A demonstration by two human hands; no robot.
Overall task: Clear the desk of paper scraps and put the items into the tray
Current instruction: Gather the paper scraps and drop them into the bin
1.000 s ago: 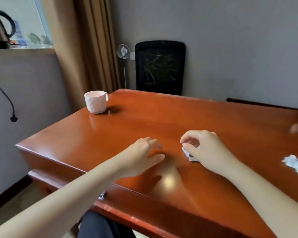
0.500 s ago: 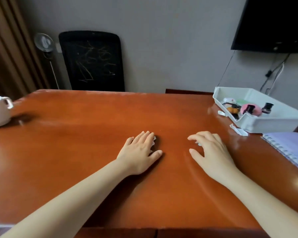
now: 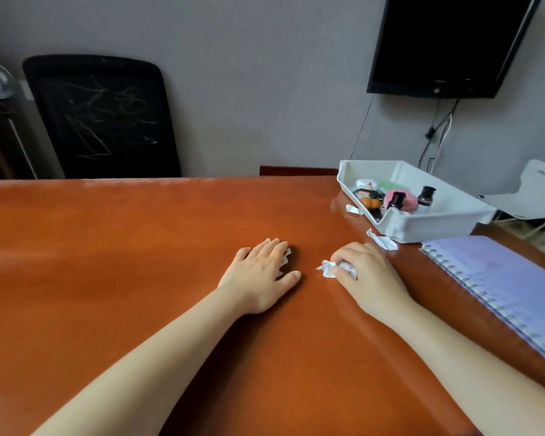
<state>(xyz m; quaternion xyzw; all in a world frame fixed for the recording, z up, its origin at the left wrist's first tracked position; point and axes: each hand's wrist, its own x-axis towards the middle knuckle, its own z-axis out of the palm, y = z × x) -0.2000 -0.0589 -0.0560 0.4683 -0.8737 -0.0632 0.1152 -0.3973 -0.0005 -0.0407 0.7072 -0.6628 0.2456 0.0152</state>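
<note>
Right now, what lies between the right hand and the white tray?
The head view shows one folded paper scrap on the desk between the right hand and the tray.

Item count, as visible:

- Desk (image 3: pixel 139 262): one.
- Hands: two, left hand (image 3: pixel 260 272) and right hand (image 3: pixel 367 273).
- Paper scraps: four.
  - scrap 1 (image 3: pixel 286 256), at the left hand
  - scrap 2 (image 3: pixel 327 268), at the right hand
  - scrap 3 (image 3: pixel 382 241), at the tray's near corner
  - scrap 4 (image 3: pixel 353 209), at the tray's left wall
- Tray (image 3: pixel 422 228): one, white, far right.
- Small items (image 3: pixel 400 199) inside the tray: about six. They overlap, so the count is approximate.
- Spiral notebook (image 3: pixel 501 278): one, right.
- Wall screen (image 3: pixel 447 42): one.
- Chairs: two, black mesh chair (image 3: pixel 101 121) far left and white chair (image 3: pixel 538 187) far right.
</note>
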